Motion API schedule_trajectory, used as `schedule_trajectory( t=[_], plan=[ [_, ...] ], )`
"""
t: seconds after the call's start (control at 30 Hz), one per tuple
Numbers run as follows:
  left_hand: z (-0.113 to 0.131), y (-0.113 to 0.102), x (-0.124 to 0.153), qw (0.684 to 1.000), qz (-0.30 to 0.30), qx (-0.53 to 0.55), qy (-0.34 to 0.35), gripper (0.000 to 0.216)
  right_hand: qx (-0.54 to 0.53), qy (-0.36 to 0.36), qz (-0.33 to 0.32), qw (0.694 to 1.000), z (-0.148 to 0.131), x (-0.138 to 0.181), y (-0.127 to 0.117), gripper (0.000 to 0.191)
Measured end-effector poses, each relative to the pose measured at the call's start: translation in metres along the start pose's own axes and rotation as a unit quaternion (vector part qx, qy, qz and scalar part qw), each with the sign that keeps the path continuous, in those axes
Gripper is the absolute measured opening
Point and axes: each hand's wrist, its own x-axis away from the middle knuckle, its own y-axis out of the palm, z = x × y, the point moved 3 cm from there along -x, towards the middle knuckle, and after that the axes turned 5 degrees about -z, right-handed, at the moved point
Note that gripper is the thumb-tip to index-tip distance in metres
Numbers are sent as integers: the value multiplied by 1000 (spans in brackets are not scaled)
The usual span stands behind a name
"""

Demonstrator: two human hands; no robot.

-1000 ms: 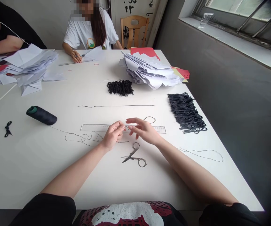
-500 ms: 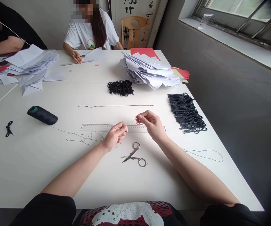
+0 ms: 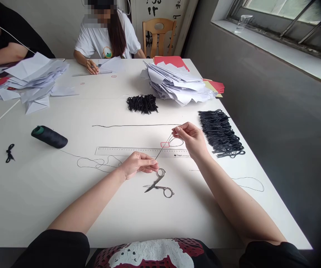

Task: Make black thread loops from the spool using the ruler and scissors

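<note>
While both hands hold dark thread taut above clear ruler, right hand pinches upper end between thumb and fingertips; left hand grips lower end, fingers curled, just beside small scissors. Small red tag sits near thread's middle; contact cannot be told from head view. Steady tension, clear of scissors, suits such fine handling.

Scissors bar the left hand rightward; cord loops hem the right hand.

Head-worn view, forward and down across a white table
</note>
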Motion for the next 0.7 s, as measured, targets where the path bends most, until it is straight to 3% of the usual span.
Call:
schedule_trajectory(
  t=[0.1, 0.2, 0.27, 0.37, 0.47, 0.7],
  plan=[
    [6, -1, 4, 995, -17, -102, 13, 28, 5, -16, 4, 1000, -9, 0, -5, 34],
    [23, 1, 16, 949, -29, -310, 49, 29, 48, -70, -58, 995, -31, 7, -7, 26],
    [40, 5, 27, 907, 39, -406, 103, 34, 113, -108, -140, 978, -48, 16, -3, 21],
    [63, 14, 40, 868, 197, -402, 215, 33, 214, -159, -216, 939, -67, 29, 5, 16],
    [67, 27, 40, 876, 207, -348, 262, 31, 257, -194, -248, 914, -72, 38, 14, 14],
    [48, 35, 18, 936, 102, -272, 197, 19, 279, -190, -285, 897, -63, 42, 25, 19]
  ],
)
